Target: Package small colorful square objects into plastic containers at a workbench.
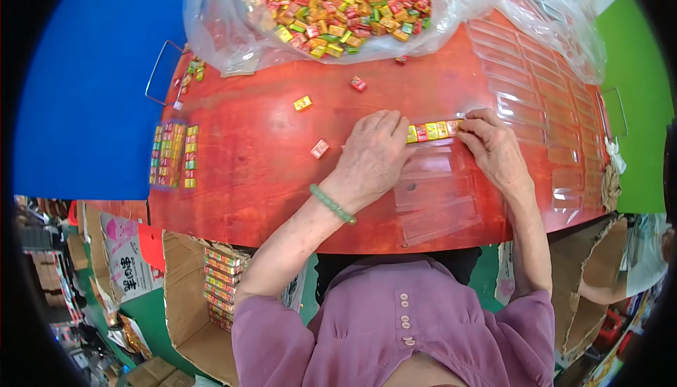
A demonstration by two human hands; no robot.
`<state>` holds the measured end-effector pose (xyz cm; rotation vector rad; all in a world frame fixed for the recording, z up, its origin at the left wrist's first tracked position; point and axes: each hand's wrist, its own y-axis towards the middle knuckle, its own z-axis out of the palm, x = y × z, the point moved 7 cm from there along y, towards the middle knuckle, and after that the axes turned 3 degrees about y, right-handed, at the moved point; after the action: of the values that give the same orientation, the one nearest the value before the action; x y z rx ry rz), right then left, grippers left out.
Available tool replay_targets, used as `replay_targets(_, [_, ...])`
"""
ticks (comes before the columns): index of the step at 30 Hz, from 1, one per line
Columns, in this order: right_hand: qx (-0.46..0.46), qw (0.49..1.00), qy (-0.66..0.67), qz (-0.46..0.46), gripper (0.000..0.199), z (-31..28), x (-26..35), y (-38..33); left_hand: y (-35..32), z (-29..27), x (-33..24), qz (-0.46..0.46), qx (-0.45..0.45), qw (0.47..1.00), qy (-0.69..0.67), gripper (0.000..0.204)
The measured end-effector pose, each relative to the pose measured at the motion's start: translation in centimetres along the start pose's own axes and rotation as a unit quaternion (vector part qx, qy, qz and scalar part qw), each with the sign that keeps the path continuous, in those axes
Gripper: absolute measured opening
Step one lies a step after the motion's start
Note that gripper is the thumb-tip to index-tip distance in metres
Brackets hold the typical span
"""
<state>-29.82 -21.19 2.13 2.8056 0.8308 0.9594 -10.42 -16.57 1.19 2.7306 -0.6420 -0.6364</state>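
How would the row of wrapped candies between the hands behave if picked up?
The candy row would probably break apart if lifted by one end, being separate blocks side by side. Those flat-sided blocks seem unlikely to roll, and their glossy wrappers may slip.

On that red table (261,151) lie a clear bag (211,20) of candies (345,6), plastic trays (518,108), candy rows (170,156) and loose candies (302,103).

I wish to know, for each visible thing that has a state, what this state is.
Left hand: fingers bent, at the row's left end
Right hand: fingers curled, at the row's right end
Row of wrapped pieces: lined up side by side
Plastic bag: open, wrapped pieces heaped inside
Left cardboard box: open, stacked packs inside
Right cardboard box: open
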Motion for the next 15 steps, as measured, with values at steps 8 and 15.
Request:
replay_targets(8, [0.010,0.989,0.050,0.136,0.016,1.6,-2.0,2.7,1.1,-0.8,1.6,0.005,0.004,1.000,0.001,0.032])
replay_targets(15, [0.024,0.975,0.146,0.164,0.015,2.9,-3.0,5.1,2.0,-1.7,7.0,0.018,-0.056,0.998,0.014,0.032])
